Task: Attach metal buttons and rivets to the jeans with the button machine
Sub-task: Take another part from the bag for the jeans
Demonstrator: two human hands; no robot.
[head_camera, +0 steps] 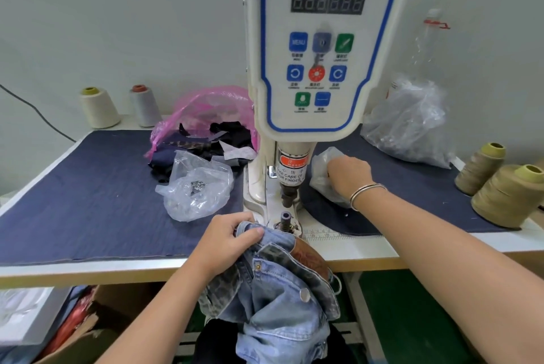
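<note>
1. Left hand (pixel 225 241) is closed on a bunched fold of the jeans (pixel 279 284), thumb on top, holding the denim edge just beside the lower die post (pixel 285 220) of the button machine (pixel 312 69).
2. Right hand (pixel 348 175) is well forward of the left, past the machine's column, fingers curled down into a small clear bag (pixel 322 169). What the fingertips pinch, if anything, cannot be told; the bag hides them. A bangle (pixel 366 194) sits on that wrist.
3. Jeans hang off the near edge of the surface (pixel 412 249), mostly below the left hand; only the gripped fold lies up by the die.
4. Progress, judged: one silver button (pixel 305 294) and one small brass rivet (pixel 258 266) already sit on the denim, so some fastening is done. No fabric lies over the die and the punch (pixel 288 196) is raised clear. The right hand appears to be fetching the next piece; more placements likely remain.
5. Count, left of the left hand: one clear bag holding metal parts (pixel 195 187), one pink bag of dark fabric scraps (pixel 206 125), two thread cones (pixel 98 107) at the back.
6. Count, right of the right hand: one large crumpled clear bag (pixel 412 125), two olive thread cones (pixel 506 196).
7. Machine display shows no lit figures that can be read.
</note>
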